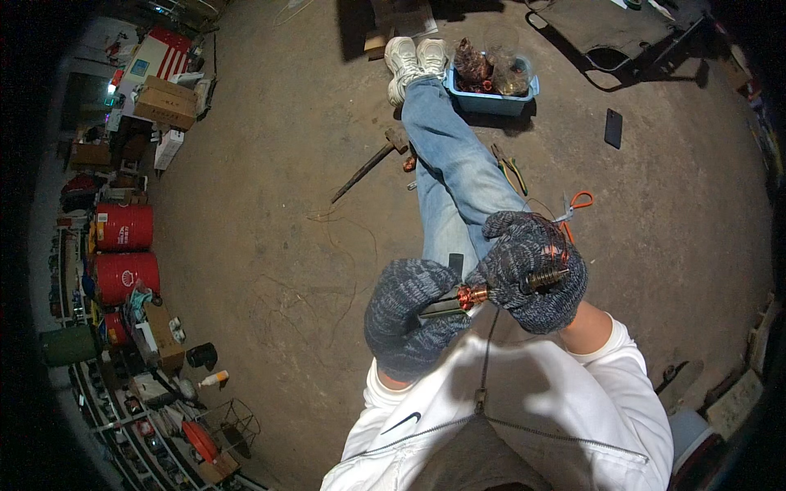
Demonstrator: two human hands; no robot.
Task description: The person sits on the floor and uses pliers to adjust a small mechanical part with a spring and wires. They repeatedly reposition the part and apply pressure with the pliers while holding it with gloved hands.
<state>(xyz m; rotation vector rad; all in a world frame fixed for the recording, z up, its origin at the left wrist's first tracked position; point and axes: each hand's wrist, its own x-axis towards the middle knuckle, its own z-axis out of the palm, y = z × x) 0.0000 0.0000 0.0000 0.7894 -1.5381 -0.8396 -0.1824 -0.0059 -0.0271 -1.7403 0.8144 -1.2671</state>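
Note:
Both my hands wear dark grey knitted gloves and meet above my lap. My right hand [532, 274] is closed around a motor armature [472, 295], its copper end poking out toward the left and a ridged metal part showing by the fingers. Facing that copper end, my left hand [413, 311] is curled around something thin and metallic, mostly hidden in the glove. Fine copper-coloured wire strands trail over the right glove. Just beyond it lie orange-handled scissors [577, 204]. Pliers [509, 168] with yellow-green handles rest beside my outstretched legs [454, 147].
A hammer [368, 168] lies left of my legs. By my shoes stands a blue bin [491, 104] with copper scrap and plastic bags. A phone [613, 128] is on the floor to the right, below a folding chair [606, 37]. Red drums [124, 227] and cluttered shelves line the left.

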